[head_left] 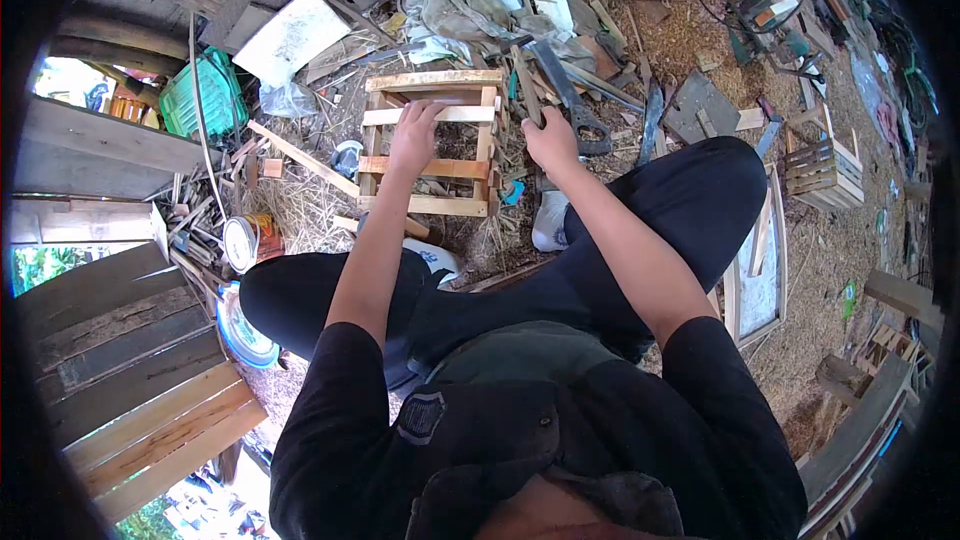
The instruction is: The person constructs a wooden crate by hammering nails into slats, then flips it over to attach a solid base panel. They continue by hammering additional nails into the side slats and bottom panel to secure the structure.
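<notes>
A small slatted wooden crate (488,165) stands on the littered ground between my knees. My left hand (412,140) is at its upper slat (468,114), fingers bent over the wood; whether they also pinch something small is hidden. To the right of the crate, my right hand (553,143) is closed round the wooden handle of a hammer (525,80). The hammer points away from me, its dark head at the far end. Just right of it lies a handsaw (567,90) with a dark grip.
Another saw blade (652,120) and a grey board (703,108) lie further right. A second slatted crate (825,175) stands at the right. At the left are a green plastic crate (205,95), a paint can (240,243) and scrap wood. Straw and shavings cover the ground.
</notes>
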The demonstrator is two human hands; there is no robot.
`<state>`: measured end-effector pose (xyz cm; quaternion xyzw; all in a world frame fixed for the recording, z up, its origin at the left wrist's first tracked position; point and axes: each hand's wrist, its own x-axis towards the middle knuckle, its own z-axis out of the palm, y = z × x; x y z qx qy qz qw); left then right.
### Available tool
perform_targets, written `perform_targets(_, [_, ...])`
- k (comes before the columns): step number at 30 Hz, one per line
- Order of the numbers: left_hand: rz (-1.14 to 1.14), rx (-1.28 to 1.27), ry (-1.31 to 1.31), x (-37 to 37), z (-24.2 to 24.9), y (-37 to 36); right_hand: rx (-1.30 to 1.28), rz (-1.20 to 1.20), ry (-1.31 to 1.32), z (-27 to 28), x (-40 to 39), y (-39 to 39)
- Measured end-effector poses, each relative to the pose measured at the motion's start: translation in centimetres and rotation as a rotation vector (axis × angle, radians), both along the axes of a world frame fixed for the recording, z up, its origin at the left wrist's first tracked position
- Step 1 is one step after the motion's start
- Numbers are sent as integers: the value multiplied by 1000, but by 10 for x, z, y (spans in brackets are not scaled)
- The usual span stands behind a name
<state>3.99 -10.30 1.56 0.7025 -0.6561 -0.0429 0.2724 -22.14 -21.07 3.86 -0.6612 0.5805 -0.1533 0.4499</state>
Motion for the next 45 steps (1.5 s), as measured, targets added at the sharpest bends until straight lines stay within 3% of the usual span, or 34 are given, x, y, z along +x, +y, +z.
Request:
perform_targets(6, [13, 23, -12, 1, -2, 0, -37, -11, -8, -7, -1, 2])
perform_targets(9, [1, -30, -49, -3, 4, -1, 17, -63, -153, -51, -1, 1])
perform_targets(10, [7, -18, -50, -3, 5, 0, 18, -63, -153, -32, -5, 5])
perform_targets(12, [16, -7, -48, -2, 5, 0, 380, -74, -302, 29, -21, 23])
perform_targets(13, [13, -6, -51, -2, 4, 1, 380, -71, -298, 23, -27, 28])
perform_targets(15, [12, -8, -47, 0, 2, 0, -90, 99, -22, 18, -41, 33])
perform_targets(18, [23, 15, -34, 1, 0, 0, 9, 146, 60, 39, -56, 31])
perform_targets(22, [33, 1, -28, -3, 1, 3, 12, 245, 59, 14, -70, 27])
perform_targets(26, [61, -29, -7, -5, 0, 3, 69, 176, -62, -31, -81, 30])
perform_targets(29, [63, -60, -9, -4, -4, 4, 106, 160, -110, -34, -88, 30])
perform_targets(32, [63, -74, 13, -3, -5, 4, 90, 139, -153, -20, -88, 36])
perform_targets(34, [66, -68, 35, -5, -3, 4, -79, 115, -124, -1, -87, 40])
perform_targets(40, [59, -78, 9, -10, 7, 4, 69, 206, 157, 14, -80, 38])
perform_targets(45, [63, -62, 51, -11, 9, 6, -4, 215, 71, 13, -80, 44])
